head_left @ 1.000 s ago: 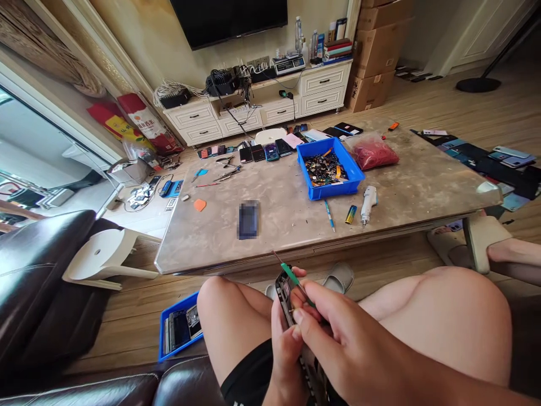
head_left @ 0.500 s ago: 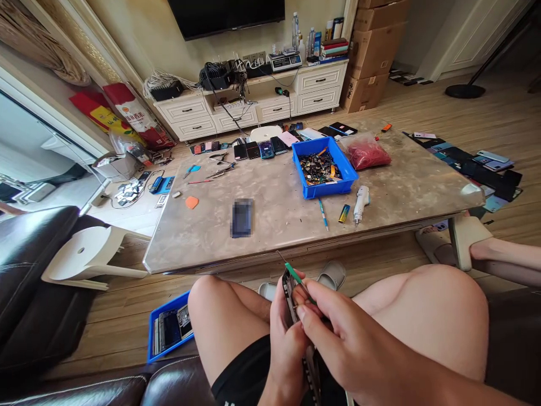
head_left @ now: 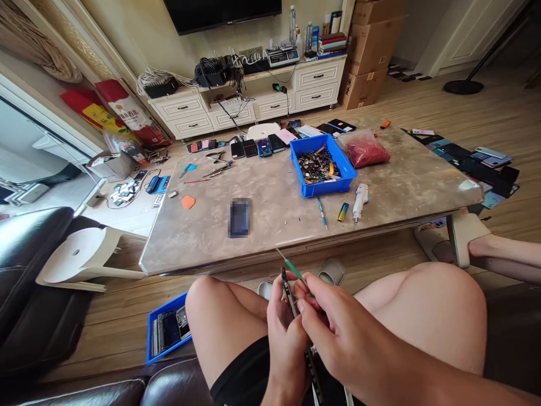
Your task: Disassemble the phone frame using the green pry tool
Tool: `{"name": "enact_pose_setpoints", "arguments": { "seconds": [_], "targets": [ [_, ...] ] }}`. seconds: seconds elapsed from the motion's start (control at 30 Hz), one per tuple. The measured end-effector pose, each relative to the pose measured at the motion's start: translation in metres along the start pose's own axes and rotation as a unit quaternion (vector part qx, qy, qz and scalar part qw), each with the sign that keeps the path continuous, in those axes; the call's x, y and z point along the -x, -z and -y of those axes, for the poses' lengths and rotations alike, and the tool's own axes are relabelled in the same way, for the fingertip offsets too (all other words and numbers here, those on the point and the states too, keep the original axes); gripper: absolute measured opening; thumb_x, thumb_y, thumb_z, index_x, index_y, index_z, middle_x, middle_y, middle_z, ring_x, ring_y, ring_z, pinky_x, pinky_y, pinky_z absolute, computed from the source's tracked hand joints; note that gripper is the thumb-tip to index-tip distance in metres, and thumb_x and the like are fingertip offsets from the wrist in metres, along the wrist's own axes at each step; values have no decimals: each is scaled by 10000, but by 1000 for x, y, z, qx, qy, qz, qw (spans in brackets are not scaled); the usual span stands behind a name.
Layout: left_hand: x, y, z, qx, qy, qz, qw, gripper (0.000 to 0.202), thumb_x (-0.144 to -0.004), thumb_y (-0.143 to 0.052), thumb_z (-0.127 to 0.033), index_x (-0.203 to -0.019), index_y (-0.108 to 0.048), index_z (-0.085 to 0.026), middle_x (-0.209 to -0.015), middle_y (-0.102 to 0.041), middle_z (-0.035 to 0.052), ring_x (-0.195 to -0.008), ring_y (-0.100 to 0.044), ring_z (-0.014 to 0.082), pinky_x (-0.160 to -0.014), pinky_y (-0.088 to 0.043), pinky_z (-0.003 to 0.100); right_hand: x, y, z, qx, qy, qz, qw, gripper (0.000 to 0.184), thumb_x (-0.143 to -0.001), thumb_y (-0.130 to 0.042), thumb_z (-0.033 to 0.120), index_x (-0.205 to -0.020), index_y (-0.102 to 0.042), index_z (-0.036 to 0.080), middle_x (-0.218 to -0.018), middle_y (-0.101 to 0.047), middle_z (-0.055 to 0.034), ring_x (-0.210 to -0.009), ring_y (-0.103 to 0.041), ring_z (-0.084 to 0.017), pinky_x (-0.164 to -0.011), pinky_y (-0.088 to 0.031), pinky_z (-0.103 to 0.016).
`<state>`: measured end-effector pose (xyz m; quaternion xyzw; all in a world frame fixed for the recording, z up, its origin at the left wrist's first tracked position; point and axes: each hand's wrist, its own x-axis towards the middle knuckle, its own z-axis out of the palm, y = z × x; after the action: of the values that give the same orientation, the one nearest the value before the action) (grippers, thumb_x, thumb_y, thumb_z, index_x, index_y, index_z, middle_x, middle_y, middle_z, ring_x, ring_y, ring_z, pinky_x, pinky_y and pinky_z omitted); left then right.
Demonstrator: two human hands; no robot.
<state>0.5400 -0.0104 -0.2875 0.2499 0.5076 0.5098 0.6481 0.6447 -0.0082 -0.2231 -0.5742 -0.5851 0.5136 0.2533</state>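
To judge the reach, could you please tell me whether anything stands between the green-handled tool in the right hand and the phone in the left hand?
Nothing visible does. The green-handled tool, held by the right hand, sits right beside the phone, which the left hand grips. Only the fingers crowd the gap.

Living room at home: wall TV (head_left: 222, 11), leather sofa (head_left: 29, 270).

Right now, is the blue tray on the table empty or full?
Not empty: the blue plastic tray holds a heap of small mixed electronic parts spread across its floor, though they stay below its rim.
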Motion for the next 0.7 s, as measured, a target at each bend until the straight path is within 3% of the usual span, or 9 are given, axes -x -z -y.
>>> {"name": "enact_pose_setpoints", "arguments": {
  "seconds": [0.1,0.2,0.37,0.7],
  "targets": [
    [0,1,0,-11,-20,-13,1000,322,-661,-741,-181,-970,-650,-191,-839,-705,12,-808,-663,191,-744,-547,260,-1,2,1,10,22,-1,1000,220,-995,-339,288,-923,-525,195,-920,-642,-68,-847,-600,-216,-764,-437,-340],
    [-1,1,1,8,10,-53,999,448,-630,-788,-189,-1049,-630,-198,-853,-715,16,-819,-687,212,-711,-550,261,-2,1,0,32,24,-14,999,220,-981,-343,273,-896,-532,198,-885,-640,-60,-811,-596,-209,-733,-430,-335],
    [0,0,2,31,18,-24,999,417,-648,-827,-216,-1013,-625,-203,-742,-685,-23,-658,-627,142,-630,-519,214,-2,-5,-5,48,22,-40,998,259,-987,-319,269,-917,-558,196,-908,-651,-67,-803,-604,-204,-729,-439,-337],
    [-1,2,0,10,25,-55,998,491,-657,-878,-378,-1015,-603,-184,-769,-664,-7,-730,-638,161,-671,-528,231,-3,-16,-8,47,19,-89,995,245,-978,-329,282,-887,-544,207,-943,-672,-91,-847,-643,-221,-759,-484,-339]
  ]
}}
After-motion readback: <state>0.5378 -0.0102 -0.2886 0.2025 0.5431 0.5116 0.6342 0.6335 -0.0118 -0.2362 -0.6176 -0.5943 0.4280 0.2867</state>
